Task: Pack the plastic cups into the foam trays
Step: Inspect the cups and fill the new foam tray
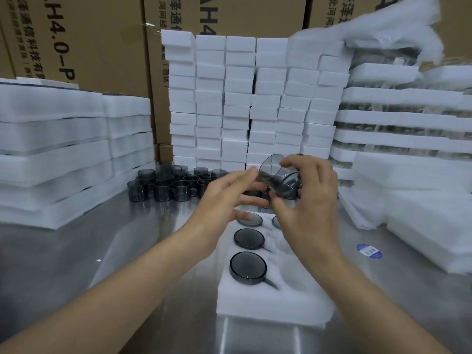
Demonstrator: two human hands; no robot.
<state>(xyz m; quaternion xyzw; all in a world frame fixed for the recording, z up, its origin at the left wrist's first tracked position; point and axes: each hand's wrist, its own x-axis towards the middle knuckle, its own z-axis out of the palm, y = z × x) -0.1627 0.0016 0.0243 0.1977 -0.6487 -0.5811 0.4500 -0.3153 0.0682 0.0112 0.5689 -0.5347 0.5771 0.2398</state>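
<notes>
One cup (277, 178) tilted in right hand (311, 200), left hand (229, 198) seemingly touching.

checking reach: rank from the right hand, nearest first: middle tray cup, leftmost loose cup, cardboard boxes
1. middle tray cup, just below and left of the right hand
2. leftmost loose cup, far back left
3. cardboard boxes, farthest back

Glossy plastic cup (275, 176), matt foam tray (270, 302)

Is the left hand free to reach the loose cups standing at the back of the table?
Probably yes. The left hand is open and grips nothing, and only bare table lies between it and the loose cups.
</notes>
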